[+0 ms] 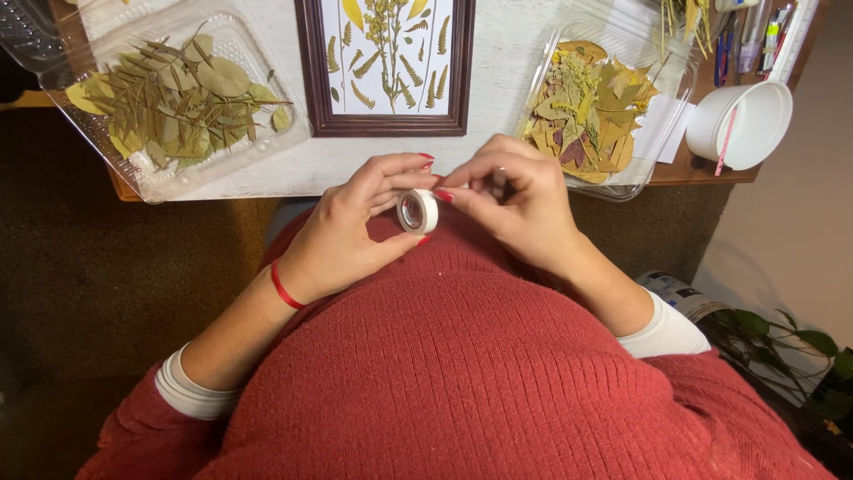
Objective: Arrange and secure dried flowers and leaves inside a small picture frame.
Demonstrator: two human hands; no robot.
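The tape roll sits between both hands, held just above the red sweater, close to the body. The left hand clamps it: thumb under the rim, fingers curled over the top, so the open core faces the camera. The right hand comes in from the other side, fingertips pinched together at the roll's outer face, touching it, apparently at the loose end, though the end itself is too small to make out.

The roll looks small, light and stiff, a narrow white ring on a hard core. It should take a firm pinch across its flat sides or around the rim without deforming. The tape itself is likely thin and sticky, prone to folding on itself, so the free end is best taken by its very tip.

Beyond the hands lies the counter. Straight ahead is a dark frame with pressed sprigs. Left of the left hand is a clear tray of green leaves; right of the right hand another tray of yellow and brown leaves, then a white cup.
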